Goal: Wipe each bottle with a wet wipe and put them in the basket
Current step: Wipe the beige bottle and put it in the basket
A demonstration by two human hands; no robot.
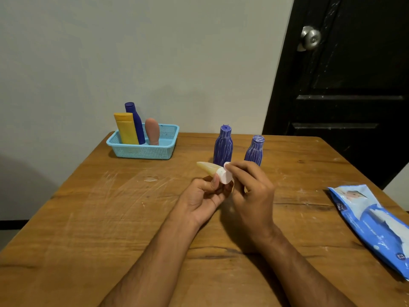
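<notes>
A cream tube [207, 167] with a white cap [223, 176] lies tilted above the table's middle, its tail pointing up-left. My left hand [204, 197] grips it just below the cap. My right hand [251, 189] has its fingers curled and pinches a small white bit of wet wipe [227, 165] against the cap. Two purple ribbed bottles [223, 147] [254, 151] stand upright just behind my hands. The light blue basket [141, 151] at the back left holds a yellow tube [126, 129], a dark blue bottle [135, 120] and a pink tube [152, 131].
A blue pack of wet wipes [376, 224] lies at the table's right edge, with a white wipe showing at its opening. The wooden table [99, 218] stands against a pale wall. A black door [345, 85] is behind on the right.
</notes>
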